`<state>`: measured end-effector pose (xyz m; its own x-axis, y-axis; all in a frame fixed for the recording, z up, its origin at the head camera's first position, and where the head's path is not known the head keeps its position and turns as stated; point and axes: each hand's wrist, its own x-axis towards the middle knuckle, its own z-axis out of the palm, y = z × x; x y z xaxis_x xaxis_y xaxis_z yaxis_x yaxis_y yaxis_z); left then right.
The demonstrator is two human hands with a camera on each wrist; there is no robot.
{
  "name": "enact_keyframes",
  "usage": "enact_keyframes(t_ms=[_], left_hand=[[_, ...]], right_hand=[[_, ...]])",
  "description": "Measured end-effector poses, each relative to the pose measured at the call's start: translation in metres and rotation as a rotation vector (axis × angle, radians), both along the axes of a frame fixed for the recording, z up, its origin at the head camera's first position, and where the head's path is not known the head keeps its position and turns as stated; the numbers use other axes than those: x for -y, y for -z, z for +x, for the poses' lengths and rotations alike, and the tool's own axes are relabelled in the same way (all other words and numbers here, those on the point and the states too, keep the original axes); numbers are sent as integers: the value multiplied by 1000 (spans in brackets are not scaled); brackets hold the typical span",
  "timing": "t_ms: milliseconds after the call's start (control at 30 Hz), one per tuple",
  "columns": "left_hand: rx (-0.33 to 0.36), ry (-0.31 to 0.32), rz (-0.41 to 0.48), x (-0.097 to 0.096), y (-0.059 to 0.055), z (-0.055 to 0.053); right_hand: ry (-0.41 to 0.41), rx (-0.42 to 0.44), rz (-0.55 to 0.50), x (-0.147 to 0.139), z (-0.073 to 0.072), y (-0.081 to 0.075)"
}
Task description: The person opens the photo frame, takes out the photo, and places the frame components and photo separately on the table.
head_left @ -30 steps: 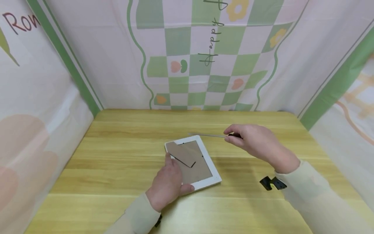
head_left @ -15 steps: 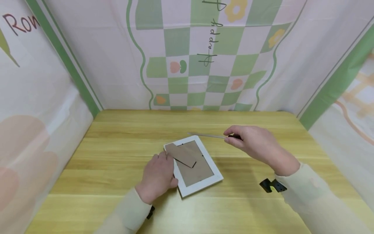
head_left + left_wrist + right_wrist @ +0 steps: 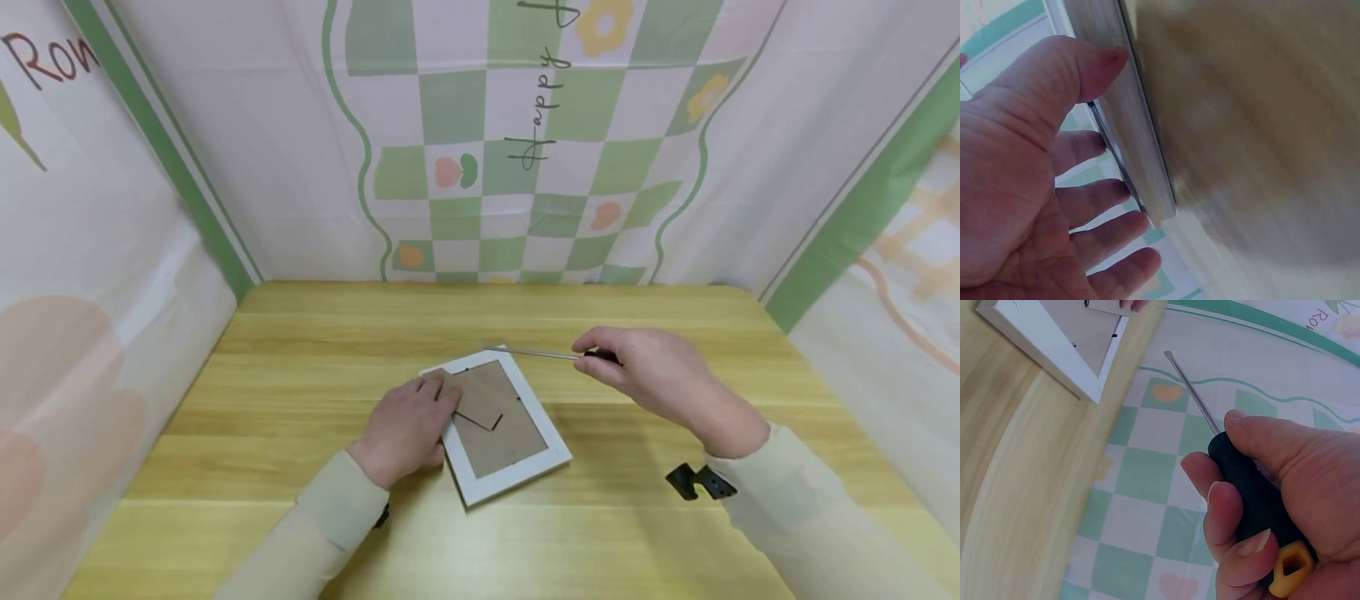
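Observation:
A white picture frame (image 3: 533,408) lies face down on the table, its brown backing board (image 3: 510,446) and fold-out stand flap (image 3: 480,404) showing. My left hand (image 3: 405,425) holds the frame's left edge, fingers over the flap's upper part. The left wrist view has the thumb (image 3: 1100,72) against the frame's side, with several fingers bent at the flap's edge. My right hand (image 3: 660,379) grips a screwdriver (image 3: 1254,494) by its dark green handle with a yellow end. Its metal shaft (image 3: 536,353) points left, the tip appearing near the frame's far corner; contact cannot be told.
The wooden table (image 3: 300,350) extends around the frame on all sides. Behind it hangs a cloth (image 3: 517,200) with green-and-white checks, and more printed cloth stands at both sides. Black wrist straps (image 3: 701,482) are at the cuffs.
My left hand has shifted from the frame's lower left corner to its left edge, its fingers now over the flap. The screwdriver and right hand have sunk slightly.

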<state>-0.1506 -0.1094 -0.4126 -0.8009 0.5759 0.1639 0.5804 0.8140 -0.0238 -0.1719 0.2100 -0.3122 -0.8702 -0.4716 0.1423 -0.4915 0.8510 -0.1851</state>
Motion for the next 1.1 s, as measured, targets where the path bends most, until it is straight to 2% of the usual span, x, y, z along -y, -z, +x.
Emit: enact_keyframes(t_ms=[100, 167, 433, 767, 967, 1100], left_hand=[[45, -35, -26, -3, 0, 1], [52, -56, -52, -5, -2, 3], [-50, -75, -107, -13, -3, 16], [-83, -126, -62, -21, 4, 28], [-140, -188, -117, -29, 6, 34], [-157, -204, -124, -34, 6, 38]], right_hand=[[-1, 2, -4, 0, 0, 1], [-5, 4, -7, 0, 1, 0], [-11, -5, 14, 2, 4, 1], [-20, -18, 19, 0, 8, 9], [-2, -18, 9, 0, 10, 11], [4, -39, 20, -1, 11, 13]])
